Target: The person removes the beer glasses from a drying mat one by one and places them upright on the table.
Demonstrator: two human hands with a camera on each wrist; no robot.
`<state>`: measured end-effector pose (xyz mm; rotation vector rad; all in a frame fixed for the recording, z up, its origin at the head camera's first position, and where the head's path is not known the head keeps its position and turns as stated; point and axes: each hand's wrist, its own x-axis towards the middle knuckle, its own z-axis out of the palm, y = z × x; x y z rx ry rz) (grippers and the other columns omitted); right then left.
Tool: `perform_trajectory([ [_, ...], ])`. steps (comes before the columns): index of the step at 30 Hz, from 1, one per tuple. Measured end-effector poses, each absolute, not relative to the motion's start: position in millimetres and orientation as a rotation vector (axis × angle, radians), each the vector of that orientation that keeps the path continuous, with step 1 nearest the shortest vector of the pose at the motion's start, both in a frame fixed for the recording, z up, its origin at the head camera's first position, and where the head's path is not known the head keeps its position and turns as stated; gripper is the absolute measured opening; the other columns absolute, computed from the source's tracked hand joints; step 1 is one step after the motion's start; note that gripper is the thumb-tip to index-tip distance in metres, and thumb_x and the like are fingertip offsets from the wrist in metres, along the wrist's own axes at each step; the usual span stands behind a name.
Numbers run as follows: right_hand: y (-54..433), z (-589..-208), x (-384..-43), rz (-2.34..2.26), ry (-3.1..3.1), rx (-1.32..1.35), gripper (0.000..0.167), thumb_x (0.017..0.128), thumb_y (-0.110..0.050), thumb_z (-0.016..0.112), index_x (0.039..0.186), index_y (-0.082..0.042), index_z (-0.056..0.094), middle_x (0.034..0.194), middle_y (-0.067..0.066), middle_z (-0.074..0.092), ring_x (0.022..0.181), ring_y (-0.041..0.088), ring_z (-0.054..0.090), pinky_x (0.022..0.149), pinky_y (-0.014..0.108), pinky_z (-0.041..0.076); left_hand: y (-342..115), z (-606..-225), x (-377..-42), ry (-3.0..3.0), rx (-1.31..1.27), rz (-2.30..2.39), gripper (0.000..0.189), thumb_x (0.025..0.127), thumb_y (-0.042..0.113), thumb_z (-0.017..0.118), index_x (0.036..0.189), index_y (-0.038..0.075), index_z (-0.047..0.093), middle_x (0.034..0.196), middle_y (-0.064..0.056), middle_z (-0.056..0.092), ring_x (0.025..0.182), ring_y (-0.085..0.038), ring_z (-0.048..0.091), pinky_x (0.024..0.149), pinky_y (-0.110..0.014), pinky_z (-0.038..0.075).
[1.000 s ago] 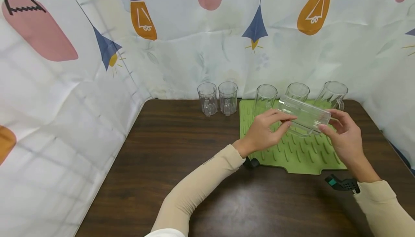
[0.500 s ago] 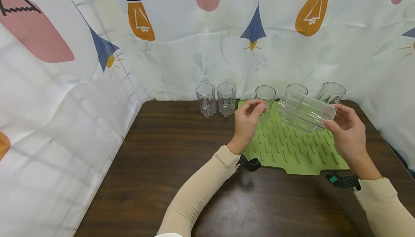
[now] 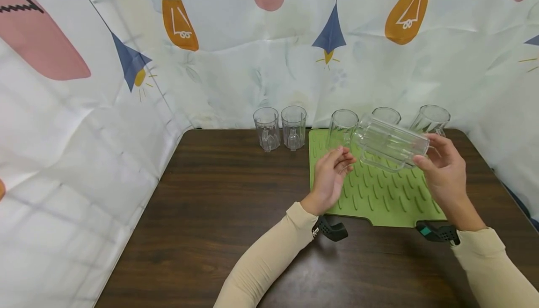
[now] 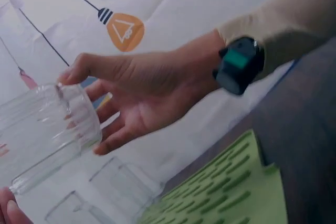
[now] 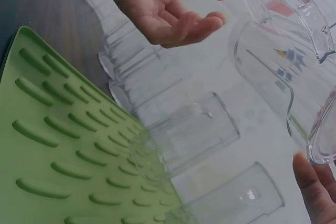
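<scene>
My right hand (image 3: 447, 172) holds a clear glass mug (image 3: 391, 142) by its end, fingers and thumb on opposite sides. The mug is tipped nearly onto its side above a green drying mat (image 3: 379, 200), its handle facing down toward me. In the left wrist view, the right hand (image 4: 142, 93) spans the end of the mug (image 4: 47, 129). My left hand (image 3: 330, 177) hovers at the mat's left part, apart from the mug, with loosely bent fingers and nothing in them. The right wrist view shows this left hand (image 5: 168, 11) beside the held mug (image 5: 278, 66).
Along the back of the mat stand three clear mugs: one at left (image 3: 343, 128), one in the middle (image 3: 387, 113) and one at right (image 3: 430, 120). Two more mugs, one (image 3: 267, 128) beside another (image 3: 294, 128), stand on the dark wooden table (image 3: 219, 195). A patterned curtain (image 3: 236, 78) hangs behind.
My left hand has left the mug's side, moved left, then come lower with its fingers loosening. My right hand keeps hold of the mug, which has shifted slightly.
</scene>
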<state>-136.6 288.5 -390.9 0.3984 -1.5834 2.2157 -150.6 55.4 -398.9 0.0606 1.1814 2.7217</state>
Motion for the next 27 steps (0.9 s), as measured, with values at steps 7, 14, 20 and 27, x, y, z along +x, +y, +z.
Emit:
perform_trajectory([
  [7,284,-395,-138,2.214,-1.593,0.394,0.048,0.09,0.023,0.059,0.131,-0.001,0.062,0.121,0.002,0.066,0.114,0.013,0.064,0.077,0.015,0.058,64,-402,-142,0.961,0.005,2.676,0.021,0.107,0.027,0.05,0.098,0.017,0.066,0.094,0.006,0.067,0.09,-0.009,0.063,0.085,-0.021,0.053],
  [14,281,-400,-140,2.234,-1.595,0.424,0.048,0.091,0.023,0.056,0.132,-0.002,0.061,0.123,0.001,0.067,0.113,0.011,0.064,0.076,0.015,0.058,70,-404,-135,0.833,0.007,2.698,0.024,0.105,0.024,0.046,0.096,0.016,0.068,0.093,0.005,0.072,0.091,-0.01,0.07,0.087,-0.02,0.057],
  [20,281,-404,-142,2.206,-1.607,0.508,0.05,0.09,0.023,0.058,0.134,0.001,0.06,0.124,0.002,0.067,0.113,0.012,0.064,0.077,0.014,0.058,75,-405,-133,0.836,-0.002,2.654,0.029,0.106,0.024,0.045,0.095,0.017,0.071,0.091,0.006,0.076,0.09,-0.009,0.073,0.089,-0.022,0.059],
  [27,281,-409,-145,2.157,-1.635,0.519,0.049,0.09,0.022,0.06,0.135,0.004,0.058,0.125,0.004,0.065,0.114,0.013,0.064,0.078,0.014,0.058,78,-408,-131,0.801,0.063,2.676,0.031,0.107,0.025,0.041,0.096,0.019,0.07,0.09,0.009,0.075,0.091,-0.007,0.073,0.091,-0.022,0.058],
])
